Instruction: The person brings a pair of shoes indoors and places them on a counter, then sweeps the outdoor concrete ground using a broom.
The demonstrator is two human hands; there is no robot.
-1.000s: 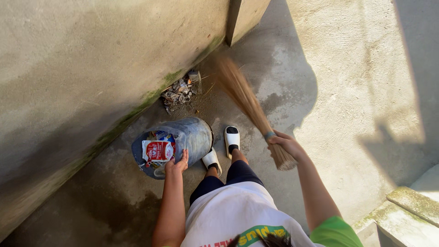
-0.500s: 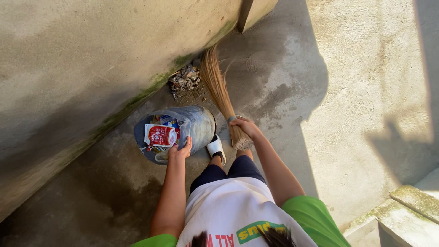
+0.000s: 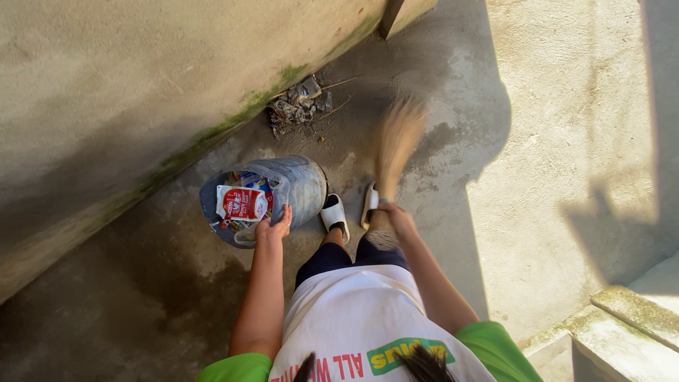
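Observation:
My left hand (image 3: 273, 228) grips the rim of a bluish plastic bucket (image 3: 300, 185) that is tilted toward me. Inside it lie wrappers, among them a red and white packet (image 3: 241, 203). My right hand (image 3: 397, 218) is closed around the handle of a straw broom (image 3: 396, 145), whose bristles are blurred and point up at the concrete floor, right of the bucket. A pile of dry leaves and rubbish (image 3: 297, 106) lies against the foot of the wall, beyond the bucket. My feet in white sandals (image 3: 334, 212) stand between bucket and broom.
A tall concrete wall (image 3: 141, 85) with a green mossy base runs along the left. Sunlit concrete floor (image 3: 566, 141) spreads to the right. A raised concrete step (image 3: 622, 325) sits at the lower right.
The broom has swung from the rubbish pile by the wall back to the right and nearer my feet. The bucket stays tilted in my left hand.

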